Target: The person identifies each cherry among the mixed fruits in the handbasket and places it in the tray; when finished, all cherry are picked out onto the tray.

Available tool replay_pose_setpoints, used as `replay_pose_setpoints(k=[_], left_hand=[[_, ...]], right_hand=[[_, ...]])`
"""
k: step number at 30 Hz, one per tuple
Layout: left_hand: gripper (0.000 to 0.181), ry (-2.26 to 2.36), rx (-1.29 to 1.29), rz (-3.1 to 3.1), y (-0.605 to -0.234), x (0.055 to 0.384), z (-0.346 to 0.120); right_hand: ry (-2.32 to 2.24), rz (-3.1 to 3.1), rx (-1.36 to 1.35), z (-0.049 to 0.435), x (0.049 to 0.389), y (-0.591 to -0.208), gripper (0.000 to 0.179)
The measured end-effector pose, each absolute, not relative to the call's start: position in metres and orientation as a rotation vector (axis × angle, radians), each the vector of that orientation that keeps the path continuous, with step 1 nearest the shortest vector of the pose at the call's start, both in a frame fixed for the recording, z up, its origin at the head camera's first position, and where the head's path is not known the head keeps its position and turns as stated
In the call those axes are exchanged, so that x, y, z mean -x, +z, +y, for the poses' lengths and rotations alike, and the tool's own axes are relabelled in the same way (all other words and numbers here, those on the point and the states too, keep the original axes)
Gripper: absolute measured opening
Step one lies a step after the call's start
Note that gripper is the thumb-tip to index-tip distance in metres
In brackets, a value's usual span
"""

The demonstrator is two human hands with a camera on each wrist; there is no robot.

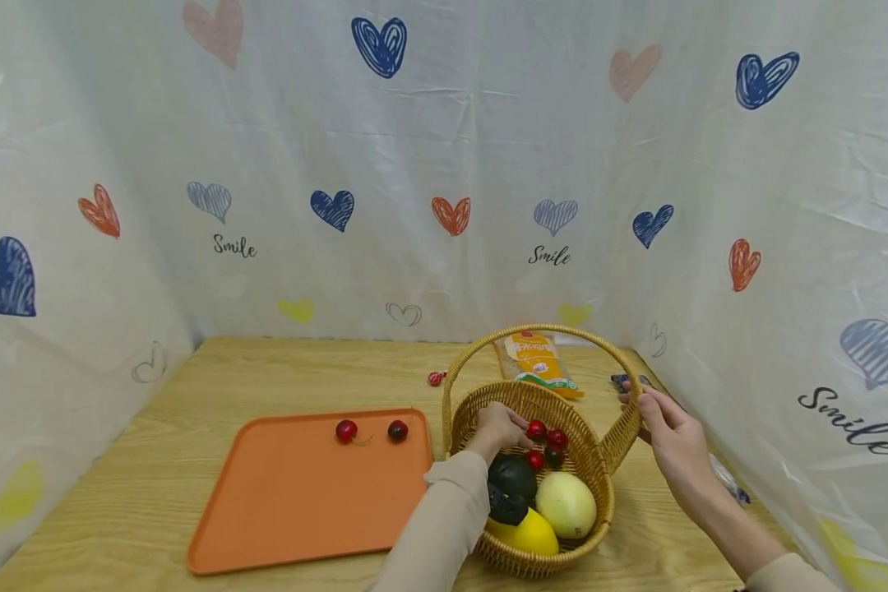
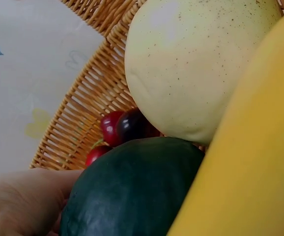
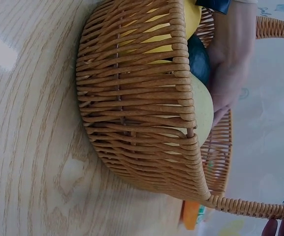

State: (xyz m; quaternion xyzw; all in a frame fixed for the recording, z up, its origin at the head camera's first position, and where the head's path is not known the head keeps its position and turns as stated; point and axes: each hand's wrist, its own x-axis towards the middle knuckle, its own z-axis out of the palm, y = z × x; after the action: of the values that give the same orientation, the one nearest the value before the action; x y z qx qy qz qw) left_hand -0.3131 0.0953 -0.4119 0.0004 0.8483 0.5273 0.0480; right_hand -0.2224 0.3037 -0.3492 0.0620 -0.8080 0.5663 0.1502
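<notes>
A wicker basket (image 1: 525,563) with a tall arched handle holds several dark red cherries (image 1: 557,438), a dark green fruit (image 2: 132,191), a pale speckled round fruit (image 1: 566,505) and a yellow fruit (image 1: 536,536). My left hand (image 1: 499,428) reaches down into the basket, fingers stretched out right beside the cherries. In the left wrist view its fingertips are hidden behind the green fruit. With thumb and fingers, my right hand (image 1: 673,444) grips the right side of the basket handle (image 1: 622,432).
Left of the basket lies an orange tray (image 1: 303,493) with two cherries, one a bright red cherry (image 1: 346,431). Behind the basket are an orange food packet (image 1: 536,362) and a small red wrapped candy (image 1: 436,378). Dark wrapped items (image 1: 622,382) lie at right by the curtain (image 1: 807,288).
</notes>
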Motion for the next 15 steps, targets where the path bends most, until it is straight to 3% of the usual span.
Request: replay_pose_setpoints(k=[15], left_hand=[[0.015,1.414,-0.218,2.481,-0.4085,0.3052,0.102]], right_hand=[[1.614,-2.338,-0.211,0.3048,0.2208,-0.3502,0.055]])
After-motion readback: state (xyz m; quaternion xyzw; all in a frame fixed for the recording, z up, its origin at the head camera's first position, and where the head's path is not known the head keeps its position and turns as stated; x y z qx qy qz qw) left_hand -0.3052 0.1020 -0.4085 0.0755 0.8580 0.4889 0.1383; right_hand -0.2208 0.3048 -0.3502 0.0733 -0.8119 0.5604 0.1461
